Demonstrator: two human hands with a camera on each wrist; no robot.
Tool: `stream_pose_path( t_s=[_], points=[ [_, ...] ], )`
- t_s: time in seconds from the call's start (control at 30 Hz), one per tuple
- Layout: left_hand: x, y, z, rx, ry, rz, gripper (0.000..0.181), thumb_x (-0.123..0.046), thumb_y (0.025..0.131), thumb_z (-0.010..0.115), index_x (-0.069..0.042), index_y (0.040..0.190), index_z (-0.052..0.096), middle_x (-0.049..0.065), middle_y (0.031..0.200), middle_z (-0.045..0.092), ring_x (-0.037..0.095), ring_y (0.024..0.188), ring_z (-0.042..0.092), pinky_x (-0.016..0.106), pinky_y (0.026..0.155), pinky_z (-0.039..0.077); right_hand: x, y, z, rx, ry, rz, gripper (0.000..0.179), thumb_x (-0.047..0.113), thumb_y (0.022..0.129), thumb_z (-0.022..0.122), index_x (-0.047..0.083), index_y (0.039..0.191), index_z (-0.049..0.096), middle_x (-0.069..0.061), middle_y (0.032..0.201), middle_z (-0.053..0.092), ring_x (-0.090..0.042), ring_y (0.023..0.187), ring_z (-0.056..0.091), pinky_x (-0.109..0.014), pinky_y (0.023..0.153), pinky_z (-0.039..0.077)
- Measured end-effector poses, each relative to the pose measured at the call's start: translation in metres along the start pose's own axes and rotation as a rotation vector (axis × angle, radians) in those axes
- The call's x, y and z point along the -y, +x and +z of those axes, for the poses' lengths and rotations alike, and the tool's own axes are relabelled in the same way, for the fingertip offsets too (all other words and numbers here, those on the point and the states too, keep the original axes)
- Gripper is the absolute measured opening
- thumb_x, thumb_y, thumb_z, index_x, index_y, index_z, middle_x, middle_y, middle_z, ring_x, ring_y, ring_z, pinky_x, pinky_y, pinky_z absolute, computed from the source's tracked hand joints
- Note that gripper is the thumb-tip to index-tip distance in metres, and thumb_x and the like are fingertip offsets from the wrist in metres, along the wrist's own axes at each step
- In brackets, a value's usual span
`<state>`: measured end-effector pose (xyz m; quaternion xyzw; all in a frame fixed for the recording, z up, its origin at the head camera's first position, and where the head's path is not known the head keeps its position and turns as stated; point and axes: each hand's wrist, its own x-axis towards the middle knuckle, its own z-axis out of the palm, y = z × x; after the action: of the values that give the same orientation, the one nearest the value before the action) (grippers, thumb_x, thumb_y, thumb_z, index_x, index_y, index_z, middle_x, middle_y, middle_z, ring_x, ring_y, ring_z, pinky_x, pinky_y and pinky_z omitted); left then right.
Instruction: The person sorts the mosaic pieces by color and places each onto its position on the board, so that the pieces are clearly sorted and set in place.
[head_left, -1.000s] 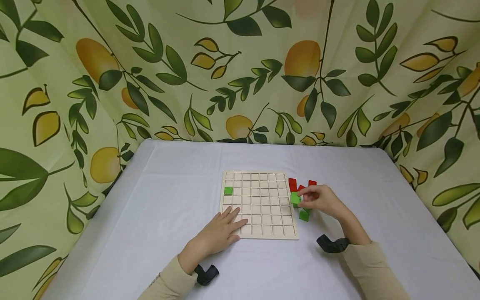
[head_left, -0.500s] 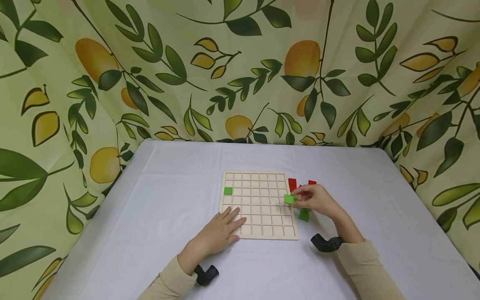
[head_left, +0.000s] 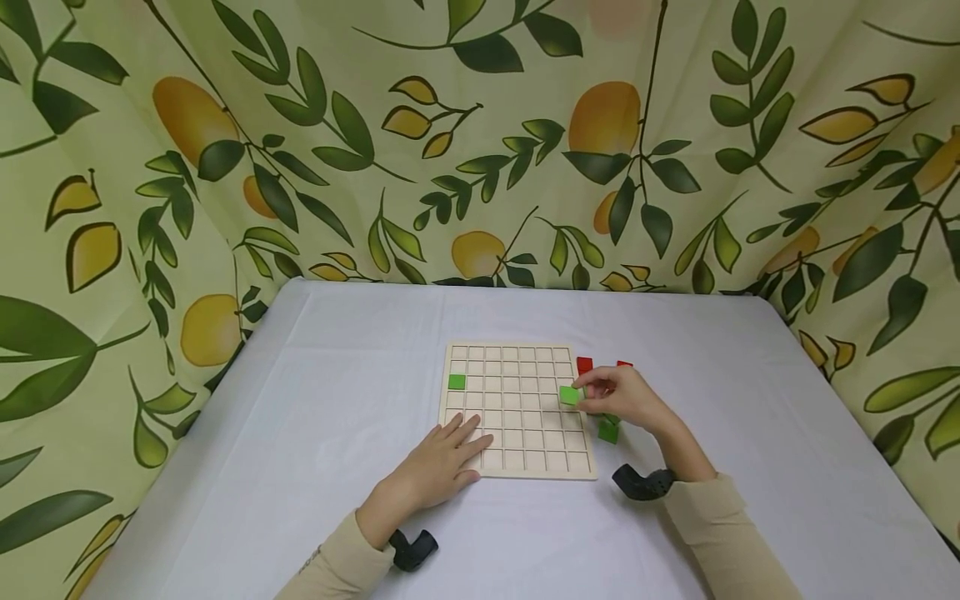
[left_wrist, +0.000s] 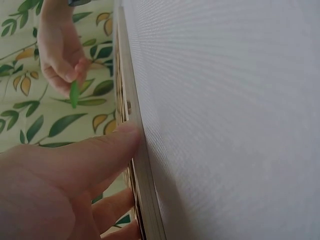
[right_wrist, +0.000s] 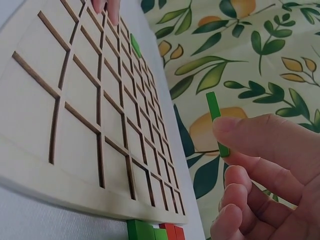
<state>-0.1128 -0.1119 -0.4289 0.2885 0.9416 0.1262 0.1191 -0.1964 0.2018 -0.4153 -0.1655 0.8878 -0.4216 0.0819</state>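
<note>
A pale wooden grid board [head_left: 517, 417] lies on the white-covered table, with one green square tile [head_left: 457, 382] in a cell near its left edge. My left hand [head_left: 442, 462] rests spread on the board's front left corner; in the left wrist view its thumb [left_wrist: 112, 147] lies along the board's edge. Between thumb and fingertips my right hand [head_left: 622, 396] pinches another green tile [head_left: 570, 395], raised over the right side of the grid. In the right wrist view this held tile [right_wrist: 214, 112] appears thin and edge-on, above the board's surface.
Just right of the board are loose red tiles [head_left: 584, 365] and green tiles [head_left: 608, 431], partly hidden by the right hand. A leaf-and-fruit patterned curtain [head_left: 480, 167] hangs behind the table and at both sides. Each wrist wears a black device [head_left: 643, 482].
My right hand has moved left with the green tile, from beside the loose tiles to over the board's right columns. The left hand has stayed in place.
</note>
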Motion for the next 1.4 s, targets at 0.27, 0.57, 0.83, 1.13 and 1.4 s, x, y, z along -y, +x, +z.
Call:
stream_pose_path(
  t_s=[0.27, 0.57, 0.83, 1.13, 1.4],
  points=[
    [0.000, 0.000, 0.000, 0.000, -0.005, -0.003, 0.051, -0.029, 0.097, 0.054, -0.016, 0.145, 0.044, 0.013, 0.159, 0.031, 0.037, 0.148, 0.028, 0.055, 0.117, 0.032, 0.005, 0.004, 0.003, 0.009, 0.042, 0.010, 0.029, 0.007, 0.074, 0.081, -0.003, 0.099, 0.071, -0.005, 0.075, 0.057, -0.009, 0.069, 0.050, -0.016, 0.058, 0.044],
    [-0.001, 0.000, -0.001, 0.003, -0.008, -0.003, 0.051, -0.029, 0.097, 0.054, -0.015, 0.145, 0.044, 0.013, 0.158, 0.032, 0.037, 0.148, 0.028, 0.055, 0.117, 0.032, 0.006, 0.007, 0.008, 0.004, 0.063, -0.011, 0.028, 0.007, 0.075, 0.080, -0.003, 0.099, 0.071, -0.006, 0.077, 0.057, -0.009, 0.070, 0.050, -0.016, 0.060, 0.044],
    [-0.002, -0.001, -0.002, 0.004, -0.009, -0.007, 0.051, -0.029, 0.097, 0.054, -0.016, 0.145, 0.044, 0.013, 0.158, 0.032, 0.037, 0.148, 0.028, 0.055, 0.117, 0.032, 0.011, 0.010, 0.012, -0.010, 0.061, -0.011, 0.026, 0.005, 0.074, 0.080, -0.003, 0.097, 0.071, -0.005, 0.075, 0.057, -0.010, 0.070, 0.051, -0.017, 0.061, 0.045],
    [-0.002, -0.001, -0.002, 0.001, -0.015, -0.007, 0.051, -0.028, 0.097, 0.055, -0.016, 0.145, 0.045, 0.013, 0.158, 0.032, 0.037, 0.148, 0.028, 0.055, 0.117, 0.032, 0.014, 0.016, 0.018, 0.002, 0.080, 0.003, 0.027, 0.005, 0.074, 0.080, -0.002, 0.099, 0.071, -0.007, 0.077, 0.057, -0.013, 0.071, 0.051, -0.017, 0.061, 0.045],
    [-0.002, -0.001, -0.001, -0.001, -0.017, -0.007, 0.050, -0.028, 0.097, 0.055, -0.016, 0.144, 0.045, 0.013, 0.158, 0.033, 0.037, 0.147, 0.029, 0.055, 0.117, 0.032, 0.018, 0.020, 0.023, -0.005, 0.071, 0.002, 0.026, 0.006, 0.075, 0.080, -0.002, 0.098, 0.072, -0.008, 0.077, 0.058, -0.017, 0.072, 0.050, -0.017, 0.060, 0.043]
  ],
)
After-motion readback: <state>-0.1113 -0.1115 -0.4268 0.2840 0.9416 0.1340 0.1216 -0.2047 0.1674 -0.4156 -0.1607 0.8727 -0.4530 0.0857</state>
